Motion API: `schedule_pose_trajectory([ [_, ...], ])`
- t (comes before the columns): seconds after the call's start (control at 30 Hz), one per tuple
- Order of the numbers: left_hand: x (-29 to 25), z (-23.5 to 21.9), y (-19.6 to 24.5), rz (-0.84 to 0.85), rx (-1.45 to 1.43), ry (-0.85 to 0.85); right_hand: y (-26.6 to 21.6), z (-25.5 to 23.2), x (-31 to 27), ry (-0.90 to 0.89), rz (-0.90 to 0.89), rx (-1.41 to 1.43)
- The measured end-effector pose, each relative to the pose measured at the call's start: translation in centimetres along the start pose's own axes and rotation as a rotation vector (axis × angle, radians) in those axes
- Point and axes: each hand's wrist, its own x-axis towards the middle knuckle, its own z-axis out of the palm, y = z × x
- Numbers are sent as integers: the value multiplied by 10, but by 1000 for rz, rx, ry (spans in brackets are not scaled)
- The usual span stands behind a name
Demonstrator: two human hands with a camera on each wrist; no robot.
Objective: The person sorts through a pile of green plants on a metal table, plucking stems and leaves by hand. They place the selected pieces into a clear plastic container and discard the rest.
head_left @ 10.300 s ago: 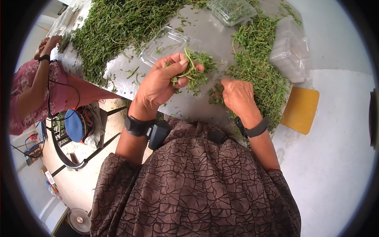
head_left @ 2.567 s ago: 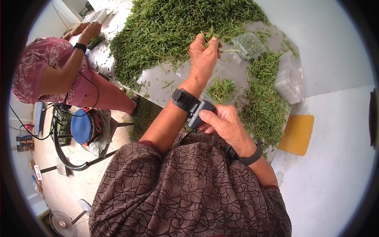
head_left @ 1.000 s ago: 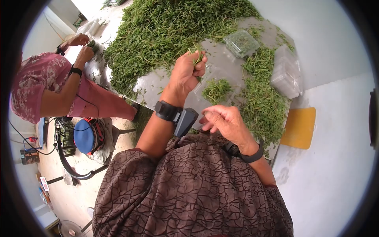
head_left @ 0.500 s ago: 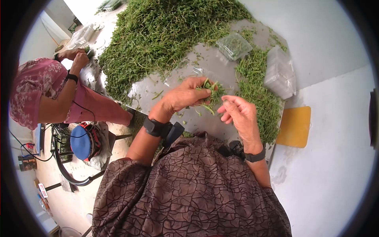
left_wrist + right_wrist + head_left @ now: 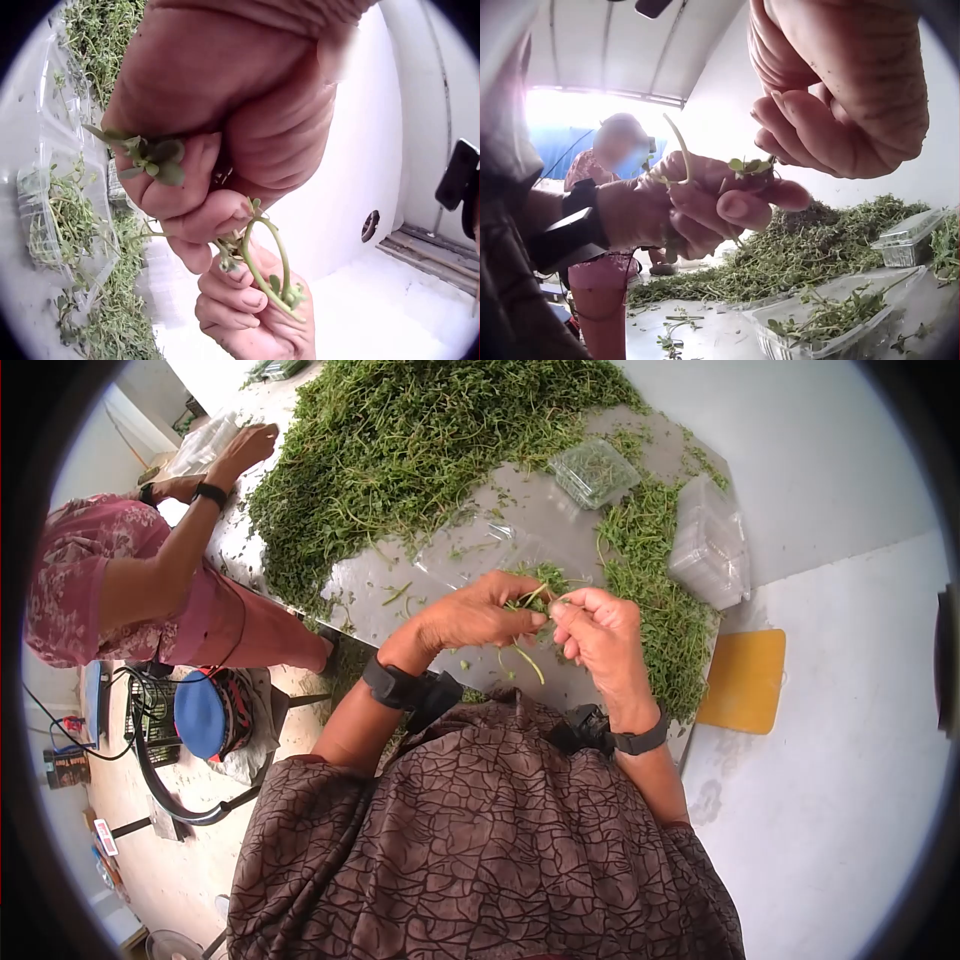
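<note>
My left hand (image 5: 470,615) holds a small bunch of green sprigs that look like purslane (image 5: 157,160), gripped between its thumb and curled fingers over the table (image 5: 375,572). Leaves poke out above the fingers, and a bare stem hangs below. Close on the right, my right hand (image 5: 608,645) pinches at the same bunch with thumb and forefinger. In the left wrist view a bent stem (image 5: 261,280) loops in front of the right hand. Beneath the hands lies an open clear plastic box (image 5: 759,324) with some sprigs in it, mostly hidden in the head view.
A big purslane heap (image 5: 400,460) covers the far table. A filled clear box (image 5: 594,475) stands beyond the hands. Looser greens (image 5: 655,580) and a stack of clear boxes (image 5: 710,550) line the right side. Another person (image 5: 125,595) works at left; a yellow seat (image 5: 745,680) stands right.
My left hand has come back from the heap toward me with sprigs. My right hand has risen to meet it, its fingertips now at the bunch. The other person's hand has reached out.
</note>
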Motion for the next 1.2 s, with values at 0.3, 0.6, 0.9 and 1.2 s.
schedule_pose_trajectory([
  [0.3,-11,-12,-18,-6,-221,177,-12,-12,1,122,-80,30],
  [0.6,-12,-19,-30,3,-233,189,-13,-18,5,183,-117,113],
  [0.9,-17,-24,-36,-25,-302,306,-23,-24,3,199,-124,133],
  [1.2,-16,-27,-32,-1,-363,352,4,-19,28,90,-22,39],
])
